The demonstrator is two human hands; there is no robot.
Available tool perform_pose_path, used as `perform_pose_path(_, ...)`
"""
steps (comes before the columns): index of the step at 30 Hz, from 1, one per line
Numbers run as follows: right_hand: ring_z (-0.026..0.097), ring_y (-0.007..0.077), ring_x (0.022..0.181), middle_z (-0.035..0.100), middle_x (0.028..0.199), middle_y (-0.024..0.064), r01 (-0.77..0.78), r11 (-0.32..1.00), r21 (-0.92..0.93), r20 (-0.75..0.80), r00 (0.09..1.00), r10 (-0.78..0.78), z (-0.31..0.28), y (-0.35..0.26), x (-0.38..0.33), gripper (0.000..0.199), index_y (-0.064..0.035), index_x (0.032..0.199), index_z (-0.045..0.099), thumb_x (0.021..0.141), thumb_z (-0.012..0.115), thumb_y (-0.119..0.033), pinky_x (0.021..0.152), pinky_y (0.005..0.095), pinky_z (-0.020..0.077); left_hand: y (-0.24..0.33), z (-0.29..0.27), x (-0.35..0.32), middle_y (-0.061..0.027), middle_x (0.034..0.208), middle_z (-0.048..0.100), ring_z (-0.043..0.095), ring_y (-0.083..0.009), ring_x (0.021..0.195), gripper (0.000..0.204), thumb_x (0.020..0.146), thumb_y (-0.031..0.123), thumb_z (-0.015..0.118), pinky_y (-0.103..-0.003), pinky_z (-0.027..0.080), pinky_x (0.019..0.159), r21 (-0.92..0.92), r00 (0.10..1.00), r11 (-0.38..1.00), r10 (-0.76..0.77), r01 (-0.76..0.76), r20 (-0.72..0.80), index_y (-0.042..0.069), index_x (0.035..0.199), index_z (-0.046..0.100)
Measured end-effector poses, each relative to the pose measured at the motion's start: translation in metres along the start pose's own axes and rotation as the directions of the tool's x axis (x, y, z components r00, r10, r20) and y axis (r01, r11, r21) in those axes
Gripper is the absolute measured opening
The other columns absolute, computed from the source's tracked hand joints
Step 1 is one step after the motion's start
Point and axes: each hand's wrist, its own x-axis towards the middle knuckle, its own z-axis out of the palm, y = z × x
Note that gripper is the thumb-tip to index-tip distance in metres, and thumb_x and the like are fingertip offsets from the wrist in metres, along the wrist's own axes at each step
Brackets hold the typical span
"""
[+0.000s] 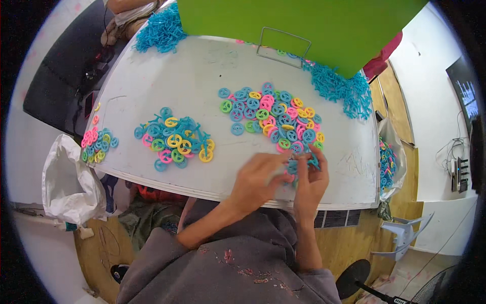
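My right hand (311, 185) is closed around teal plastic sticks (314, 162), which poke out between its thumb and fingers. Just beside it, my left hand (258, 177) reaches across with thumb and forefinger toward a blue piece (292, 166); motion smears it, so its grip is unclear. Both hands are at the near edge of a large pile of small spoked plastic wheels (267, 103) in blue, pink, green and yellow. To the left lies a mixed heap of wheels with teal sticks (174, 139), some sticks apparently fitted to wheels.
Teal sticks form piles at the far left (162, 30) and far right (341, 88) of the white table (223, 61). A green panel (298, 30) stands at the back. More wheels (98, 144) lie at the left edge. White sacks flank the table (71, 182). Another person's hand (109, 35) shows far left.
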Motion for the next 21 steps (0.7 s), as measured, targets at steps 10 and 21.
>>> perform_pose_path(10,0.045,0.0064,0.067,0.053,0.082,0.0006,-0.029,0.998,0.05,0.214,0.977,0.017,-0.02,0.021,0.008,0.01,-0.0034,0.094,0.056,0.094,0.055,-0.014,0.058,0.0215,0.0399,-0.063,-0.033,0.024,-0.0131,0.098,0.056,0.054,-0.0327,0.088,0.027,0.076,0.007,0.069,-0.041,0.045,0.077,0.57,0.969,0.79,-0.245,0.224,-0.04,0.004,0.102,0.06)
perform_pose_path(21,0.053,0.0055,0.065,0.061,0.078,0.0005,-0.05,0.995,-0.082,0.087,0.995,0.057,-0.011,0.003,0.004,0.014,-0.0012,0.092,0.061,0.08,0.069,-0.001,0.058,0.0193,0.0424,-0.002,-0.02,0.021,-0.0075,0.091,0.062,0.061,-0.0131,0.078,0.016,0.084,-0.001,0.062,-0.027,0.052,0.068,-0.507,0.803,0.629,-0.523,0.59,0.286,-0.001,0.099,0.056)
